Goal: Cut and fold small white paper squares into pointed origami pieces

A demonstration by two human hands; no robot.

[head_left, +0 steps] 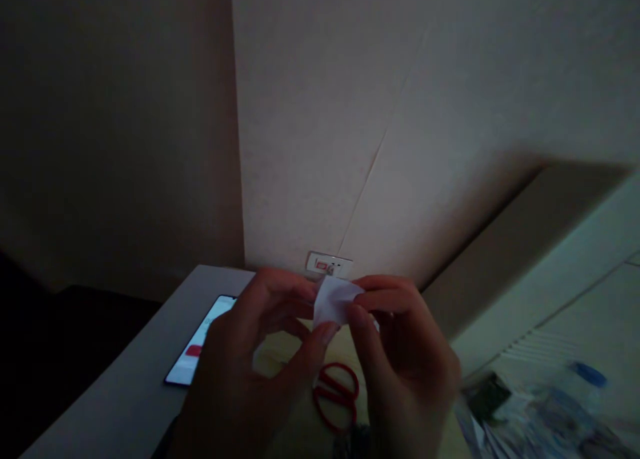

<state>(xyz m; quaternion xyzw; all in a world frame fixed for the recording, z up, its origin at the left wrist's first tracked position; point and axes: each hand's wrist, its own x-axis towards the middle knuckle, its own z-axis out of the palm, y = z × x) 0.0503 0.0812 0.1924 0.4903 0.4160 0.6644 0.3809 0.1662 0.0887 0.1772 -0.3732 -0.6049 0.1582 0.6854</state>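
Between my two hands is a small piece of white paper (334, 300), held up above the table. My left hand (265, 346) pinches its left and lower edge between thumb and fingers. At the right edge, the thumb and fingers of my right hand (407, 352) are closed on the same paper. Below the hands lies a pair of scissors with red handles (336, 399); the blades cannot be made out. A phone (200, 346) with a lit screen rests to the left, partly hidden by my left hand.
The white table (125, 386) runs up to the wall, where a socket plate (329, 264) sits just beyond my hands. At the lower right are a blue-capped bottle (587, 379) and crumpled clear plastic (565, 419). A pale slanted panel (530, 246) stands at right. The room is dim.
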